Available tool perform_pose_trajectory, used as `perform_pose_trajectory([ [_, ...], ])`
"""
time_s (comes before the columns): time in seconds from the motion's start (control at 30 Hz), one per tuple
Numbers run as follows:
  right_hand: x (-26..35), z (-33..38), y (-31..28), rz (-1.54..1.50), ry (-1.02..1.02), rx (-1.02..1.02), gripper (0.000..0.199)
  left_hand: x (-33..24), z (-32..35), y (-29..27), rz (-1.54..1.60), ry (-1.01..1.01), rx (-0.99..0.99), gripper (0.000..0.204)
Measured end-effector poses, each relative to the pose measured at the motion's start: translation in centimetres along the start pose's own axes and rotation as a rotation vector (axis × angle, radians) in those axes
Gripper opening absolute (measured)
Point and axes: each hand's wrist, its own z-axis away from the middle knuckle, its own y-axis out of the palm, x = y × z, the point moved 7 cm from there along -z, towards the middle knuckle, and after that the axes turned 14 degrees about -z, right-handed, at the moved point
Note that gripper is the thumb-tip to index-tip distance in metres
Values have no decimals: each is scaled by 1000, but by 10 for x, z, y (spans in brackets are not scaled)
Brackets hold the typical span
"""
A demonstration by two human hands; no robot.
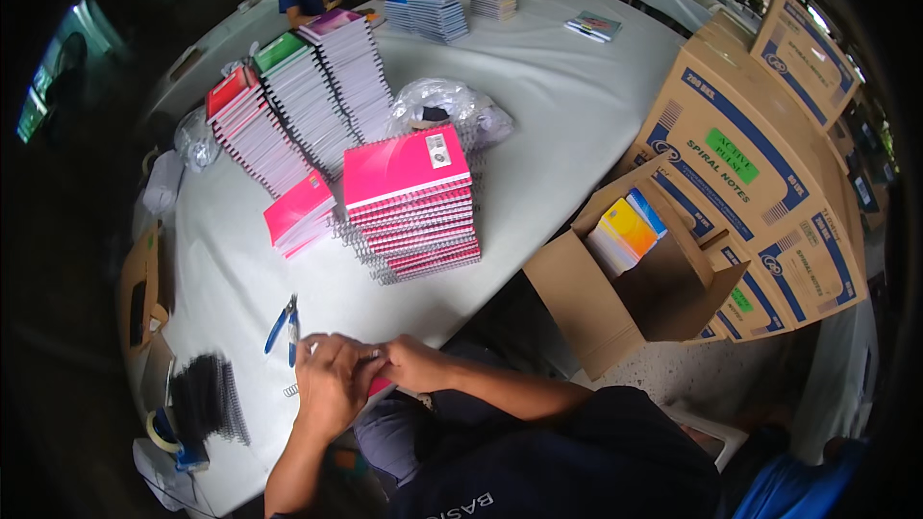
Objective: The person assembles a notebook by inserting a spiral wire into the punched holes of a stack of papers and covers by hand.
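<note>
Pink notebook (382,385) is clamped by left hand (332,373) and right hand (411,363), fingers bent.

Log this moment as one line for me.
left hand, right hand: together at mostly hidden pink item, grips unclear | blue-handled pliers: on table, beside left hand | pink notebook stack: beyond hands

A pink-covered notebook (382,385) is at the near edge of the table (375,309), mostly hidden beneath the left hand (332,383) and right hand (411,363), so its tilt is unclear; a short end of silvery spiral wire (291,391) pokes out left of the left hand, lying over the white surface
</note>
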Motion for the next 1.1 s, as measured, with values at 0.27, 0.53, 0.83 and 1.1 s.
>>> perform_pose_trajectory([
  [0.27, 70, -11, -40, -73, 61, -44, 23, -29, -46, -43, 85, -1, -265, 19],
  [0.53, 164, -35, -71, 321, -212, -127, 41, -37, -94, -91, 143, -69, -557, 15],
  [0.83, 165, -31, -63, 221, -125, -81, 37, -33, -90, -97, 403, -41, -455, 17],
  [1.1, 193, -56, -129, 67, -642, -254, 20, 5, -117, -108, 7, -49, -441, 16],
])
